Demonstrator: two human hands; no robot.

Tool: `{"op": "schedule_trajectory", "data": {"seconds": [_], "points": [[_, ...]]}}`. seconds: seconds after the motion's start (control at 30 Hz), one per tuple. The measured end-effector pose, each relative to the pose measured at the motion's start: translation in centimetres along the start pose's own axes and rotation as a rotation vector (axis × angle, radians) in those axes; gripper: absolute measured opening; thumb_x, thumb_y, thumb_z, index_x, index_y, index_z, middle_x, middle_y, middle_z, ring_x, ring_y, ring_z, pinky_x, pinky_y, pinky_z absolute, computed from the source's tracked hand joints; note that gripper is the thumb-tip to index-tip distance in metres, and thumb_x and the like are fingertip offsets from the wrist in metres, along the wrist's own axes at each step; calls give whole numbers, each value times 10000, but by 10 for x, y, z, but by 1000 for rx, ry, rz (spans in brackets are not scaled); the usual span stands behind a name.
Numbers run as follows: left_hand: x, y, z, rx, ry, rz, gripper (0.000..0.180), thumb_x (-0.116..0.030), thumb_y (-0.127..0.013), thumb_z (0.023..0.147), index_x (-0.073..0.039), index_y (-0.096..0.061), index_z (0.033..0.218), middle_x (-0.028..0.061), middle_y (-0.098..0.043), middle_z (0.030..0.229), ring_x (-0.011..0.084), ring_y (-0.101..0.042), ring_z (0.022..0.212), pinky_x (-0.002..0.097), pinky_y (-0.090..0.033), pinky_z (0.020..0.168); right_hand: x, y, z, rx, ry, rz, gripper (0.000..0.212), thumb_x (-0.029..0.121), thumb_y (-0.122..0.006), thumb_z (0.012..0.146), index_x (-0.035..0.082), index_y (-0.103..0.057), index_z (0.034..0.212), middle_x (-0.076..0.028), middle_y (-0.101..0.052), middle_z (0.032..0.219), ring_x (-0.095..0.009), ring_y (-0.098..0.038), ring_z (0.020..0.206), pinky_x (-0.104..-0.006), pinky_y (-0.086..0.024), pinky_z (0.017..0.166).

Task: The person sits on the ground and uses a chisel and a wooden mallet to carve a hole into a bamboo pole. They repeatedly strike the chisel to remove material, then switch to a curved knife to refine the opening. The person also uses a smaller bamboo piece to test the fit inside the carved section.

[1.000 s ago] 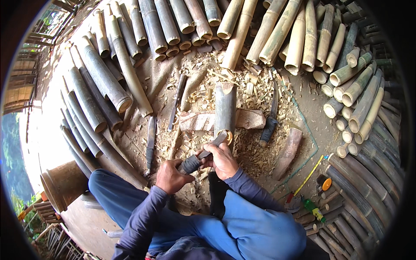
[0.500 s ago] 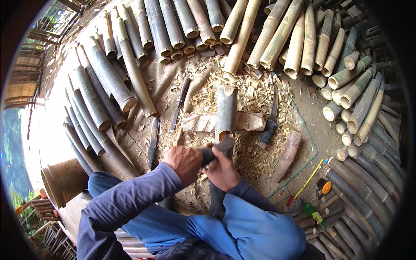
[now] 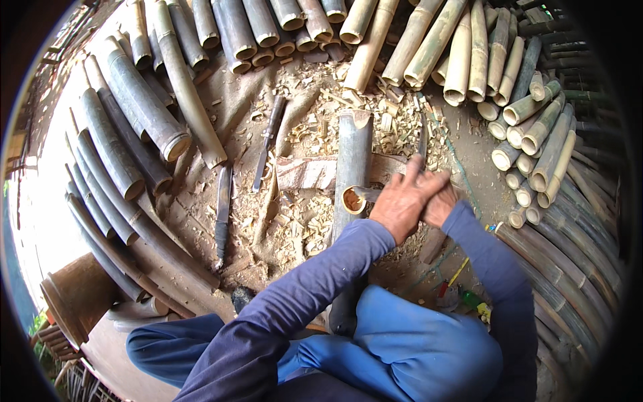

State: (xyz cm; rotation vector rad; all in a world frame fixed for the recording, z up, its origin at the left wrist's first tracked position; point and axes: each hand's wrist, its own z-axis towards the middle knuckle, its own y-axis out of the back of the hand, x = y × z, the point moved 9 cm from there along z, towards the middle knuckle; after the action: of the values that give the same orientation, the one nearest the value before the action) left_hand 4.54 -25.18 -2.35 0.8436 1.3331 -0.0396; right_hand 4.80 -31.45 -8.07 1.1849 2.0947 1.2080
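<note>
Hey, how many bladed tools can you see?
4. A black-handled knife and a narrow-bladed tool lie at left; a partly hidden blade lies beyond the left hand; and a metal tip shows at the opening of the bamboo tube. Others may be hidden.

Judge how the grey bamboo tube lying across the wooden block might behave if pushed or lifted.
The bamboo tube might roll sideways, given its rounded sides. It is probably light for its size, since its opening looks hollow.

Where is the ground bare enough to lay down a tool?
Bare: nearer than the bucket, left of the trousers. Nearly bare: between the chips and the right bamboo stack. Crowded: around the hands, by tube, blade and block.
</note>
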Motion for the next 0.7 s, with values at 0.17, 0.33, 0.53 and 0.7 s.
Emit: {"op": "schedule_trajectory", "data": {"seconds": [0.17, 0.33, 0.53, 0.7], "points": [[37, 93, -48, -901, 95, -312, 902, -133, -860, 732, -12, -361, 1474, 199, -478, 1339, 337, -505, 1248, 428, -416, 1082, 91, 106, 69, -101, 389, -418, 181, 256, -624, 835, 114, -627, 947, -33, -605, 878, -208, -581, 813, -375, -488, 767], [20, 33, -8, -78, 206, -67, 950, 11, -775, 624, -184, -389, 1470, 240, -475, 1319, 412, -539, 1202, 463, -551, 951, 12, 17, 36, -125, 53, 14, 179, 273, -593, 864, 108, -594, 932, -42, -588, 836, -218, -581, 833, -385, -505, 784], [-9, -12, -1, 411, -17, 33, 819, -49, -776, 673, -188, -463, 1417, 238, -454, 1375, 437, -604, 1134, 459, -546, 920, -21, -37, 1, -156, -262, 309, 256, 313, -612, 876, 91, -563, 994, -70, -605, 901, -227, -604, 871, -401, -524, 797], [13, 61, -6, -200, 90, -314, 848, 64, -680, 672, -175, -461, 1455, 288, -334, 1477, 496, -523, 1216, 475, -494, 1029, 8, 61, 36, 30, -42, 76, 327, 347, -628, 887, 77, -536, 1046, -93, -619, 955, -233, -624, 903, -414, -539, 808]]}}
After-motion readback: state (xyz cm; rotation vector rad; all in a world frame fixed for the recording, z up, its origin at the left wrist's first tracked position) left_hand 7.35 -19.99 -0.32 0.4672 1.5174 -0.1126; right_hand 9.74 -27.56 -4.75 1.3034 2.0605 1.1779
